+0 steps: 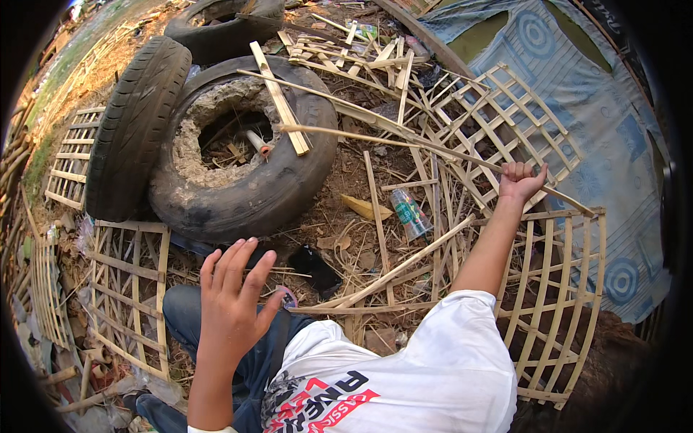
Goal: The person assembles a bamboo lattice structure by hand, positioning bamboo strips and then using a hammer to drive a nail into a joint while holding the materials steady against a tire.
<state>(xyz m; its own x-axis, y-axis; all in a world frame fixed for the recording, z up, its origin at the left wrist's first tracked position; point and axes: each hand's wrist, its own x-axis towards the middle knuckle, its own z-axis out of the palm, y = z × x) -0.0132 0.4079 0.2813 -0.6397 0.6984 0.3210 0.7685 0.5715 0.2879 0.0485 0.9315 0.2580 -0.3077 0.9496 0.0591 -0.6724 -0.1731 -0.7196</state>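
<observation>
My right hand (521, 180) is closed round a long thin bamboo strip (404, 138), which slants from the tyre across to the right. My left hand (240, 292) is raised in front of my body, its fingers apart and nothing in it. Beyond it lies a worn tyre (249, 198) with a crumbling concrete-like filling (189, 137) round a central hole. A short split bamboo piece (280, 101) rests across the tyre's upper right side. Woven bamboo lattice panels lie on both sides; one lattice panel (552, 303) is below my right hand.
A second tyre (137, 130) leans at the left, and another tyre (224, 29) is behind. Loose bamboo strips, a crushed green can (410, 213) and a black scrap (315, 270) litter the ground. Blue patterned cloth (577, 108) covers the right side.
</observation>
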